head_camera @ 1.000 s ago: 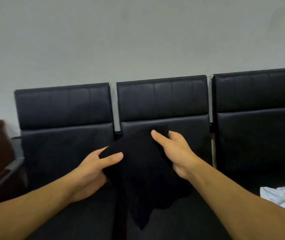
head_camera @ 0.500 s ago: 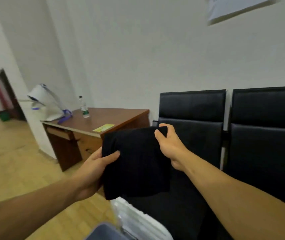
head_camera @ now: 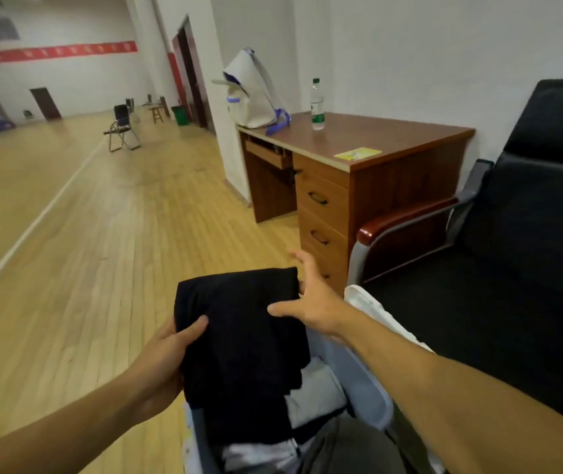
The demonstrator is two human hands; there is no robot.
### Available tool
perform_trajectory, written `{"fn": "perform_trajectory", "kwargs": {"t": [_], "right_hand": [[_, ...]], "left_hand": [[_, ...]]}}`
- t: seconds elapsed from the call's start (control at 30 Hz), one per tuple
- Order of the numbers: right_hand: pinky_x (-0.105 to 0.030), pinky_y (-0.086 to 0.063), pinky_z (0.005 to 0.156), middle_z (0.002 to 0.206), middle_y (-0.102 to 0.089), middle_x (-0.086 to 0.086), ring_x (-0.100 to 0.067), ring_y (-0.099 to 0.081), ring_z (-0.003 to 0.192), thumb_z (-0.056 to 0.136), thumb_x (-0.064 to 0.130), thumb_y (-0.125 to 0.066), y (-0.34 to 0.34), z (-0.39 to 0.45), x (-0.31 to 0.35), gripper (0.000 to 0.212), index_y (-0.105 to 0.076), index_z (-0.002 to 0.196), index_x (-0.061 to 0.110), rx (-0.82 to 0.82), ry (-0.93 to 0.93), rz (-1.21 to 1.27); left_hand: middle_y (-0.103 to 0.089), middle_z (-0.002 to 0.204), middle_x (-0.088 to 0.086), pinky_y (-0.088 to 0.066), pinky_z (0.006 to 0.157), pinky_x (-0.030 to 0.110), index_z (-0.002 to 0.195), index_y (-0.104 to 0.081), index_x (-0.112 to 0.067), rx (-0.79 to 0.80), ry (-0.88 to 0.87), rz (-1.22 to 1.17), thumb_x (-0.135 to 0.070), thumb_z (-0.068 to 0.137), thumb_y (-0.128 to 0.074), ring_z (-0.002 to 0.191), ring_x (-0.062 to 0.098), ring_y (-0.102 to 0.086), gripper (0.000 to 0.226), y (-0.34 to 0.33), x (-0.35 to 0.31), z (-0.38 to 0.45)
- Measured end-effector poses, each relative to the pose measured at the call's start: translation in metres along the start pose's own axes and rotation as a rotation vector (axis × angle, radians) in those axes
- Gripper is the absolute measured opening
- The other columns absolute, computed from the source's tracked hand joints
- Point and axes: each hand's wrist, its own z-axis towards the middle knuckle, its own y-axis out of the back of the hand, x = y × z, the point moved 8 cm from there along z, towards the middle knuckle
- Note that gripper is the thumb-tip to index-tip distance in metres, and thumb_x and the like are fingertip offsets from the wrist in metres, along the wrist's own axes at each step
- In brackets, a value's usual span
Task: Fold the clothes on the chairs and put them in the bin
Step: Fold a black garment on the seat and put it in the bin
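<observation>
A folded black garment (head_camera: pixel 242 340) hangs over the pale blue bin (head_camera: pixel 372 388) low in the middle of the view. My left hand (head_camera: pixel 167 357) grips its left edge, thumb on top. My right hand (head_camera: pixel 311 299) has its fingers spread and straight; the thumb touches the garment's upper right part. Grey, white and dark folded clothes (head_camera: pixel 314 395) lie inside the bin under the garment. A black chair (head_camera: pixel 512 268) with a wooden armrest stands to the right.
A wooden desk (head_camera: pixel 352 179) with drawers stands behind the bin, bearing a white bag (head_camera: pixel 256 94), a water bottle (head_camera: pixel 317 100) and a yellow sheet (head_camera: pixel 357 154). Wood floor (head_camera: pixel 85 251) spreads to the left, with a folding chair (head_camera: pixel 122 128) far off.
My view has swung left from the chairs to the bin. The garment went from held up in both hands to lowered over the bin, and my right hand has released its grip.
</observation>
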Motion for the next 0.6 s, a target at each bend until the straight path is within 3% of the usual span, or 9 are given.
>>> {"fn": "perform_trajectory", "kwargs": {"t": [0.03,0.1,0.2,0.23,0.33,0.4,0.47,0.53,0.6], "right_hand": [[-0.042,-0.061,0.084,0.129,-0.06,-0.017,-0.026,-0.069,0.1,0.082,0.006,-0.078,-0.01,0.011,-0.015,0.08,-0.036,0.132,0.052,0.011,-0.034,-0.014],[-0.042,-0.061,0.08,0.111,-0.065,-0.018,-0.02,-0.068,0.085,0.083,0.0,-0.073,-0.034,0.053,-0.056,0.062,-0.048,0.123,0.041,-0.002,-0.082,-0.044],[-0.027,-0.057,0.079,0.114,-0.062,-0.003,-0.011,-0.064,0.089,0.088,0.001,-0.069,-0.053,0.088,-0.113,0.032,-0.064,0.11,0.022,0.007,-0.146,-0.148],[-0.03,-0.058,0.083,0.117,-0.062,-0.001,-0.013,-0.066,0.093,0.088,0.005,-0.07,-0.062,0.101,-0.134,0.026,-0.068,0.105,0.024,0.032,-0.163,-0.184],[-0.041,-0.058,0.09,0.125,-0.061,0.008,-0.02,-0.069,0.1,0.089,0.013,-0.071,-0.084,0.15,-0.219,0.028,-0.071,0.102,0.038,0.045,-0.273,-0.23],[-0.04,-0.058,0.091,0.128,-0.061,0.011,-0.022,-0.068,0.103,0.091,0.011,-0.07,-0.092,0.168,-0.272,0.035,-0.069,0.108,0.042,0.044,-0.348,-0.26],[-0.035,-0.056,0.096,0.136,-0.058,0.009,-0.014,-0.063,0.112,0.092,0.012,-0.069,-0.098,0.186,-0.325,0.039,-0.065,0.113,0.046,0.063,-0.401,-0.301],[-0.029,-0.049,0.104,0.146,-0.049,0.008,-0.013,-0.052,0.129,0.094,0.014,-0.068,-0.103,0.197,-0.362,0.043,-0.06,0.123,0.044,0.088,-0.444,-0.339],[-0.026,-0.039,0.108,0.161,-0.024,0.006,-0.019,-0.031,0.146,0.096,0.019,-0.066,-0.114,0.206,-0.4,0.049,-0.051,0.137,0.04,0.139,-0.495,-0.389]], "left_hand": [[-0.075,0.12,0.0,-0.054,0.098,0.051,0.13,-0.061,-0.03,-0.013,0.023,-0.008,-0.024,0.102,-0.058,0.113,0.028,-0.07,0.029,0.011,0.014,0.013],[-0.075,0.119,0.0,-0.055,0.097,0.052,0.126,-0.062,-0.033,-0.036,0.129,-0.028,-0.023,0.102,-0.058,0.113,0.029,-0.069,0.026,0.041,0.053,0.048],[-0.076,0.116,0.002,-0.056,0.093,0.051,0.122,-0.062,-0.034,-0.091,0.218,-0.082,-0.019,0.102,-0.059,0.113,0.032,-0.068,0.025,0.062,0.097,0.08],[-0.076,0.114,0.004,-0.056,0.089,0.05,0.121,-0.063,-0.032,-0.098,0.235,-0.097,-0.017,0.101,-0.059,0.112,0.032,-0.068,0.025,0.068,0.109,0.093],[-0.072,0.117,0.011,-0.054,0.085,0.047,0.125,-0.061,-0.023,-0.153,0.327,-0.152,-0.008,0.101,-0.056,0.109,0.034,-0.067,0.028,0.097,0.17,0.155],[-0.07,0.118,0.012,-0.053,0.085,0.047,0.133,-0.056,-0.018,-0.136,0.371,-0.172,-0.005,0.102,-0.053,0.108,0.034,-0.066,0.034,0.098,0.202,0.183],[-0.067,0.114,0.005,-0.05,0.084,0.04,0.142,-0.05,-0.022,-0.131,0.4,-0.149,-0.003,0.103,-0.051,0.102,0.024,-0.064,0.043,0.099,0.236,0.213],[-0.06,0.108,-0.006,-0.043,0.09,0.034,0.15,-0.04,-0.024,-0.134,0.413,-0.052,-0.002,0.104,-0.049,0.094,0.011,-0.057,0.052,0.099,0.263,0.238],[-0.058,0.12,0.0,-0.04,0.096,0.034,0.147,-0.035,-0.021,-0.118,0.436,0.088,-0.002,0.103,-0.05,0.099,0.013,-0.054,0.05,0.108,0.302,0.261]]}}
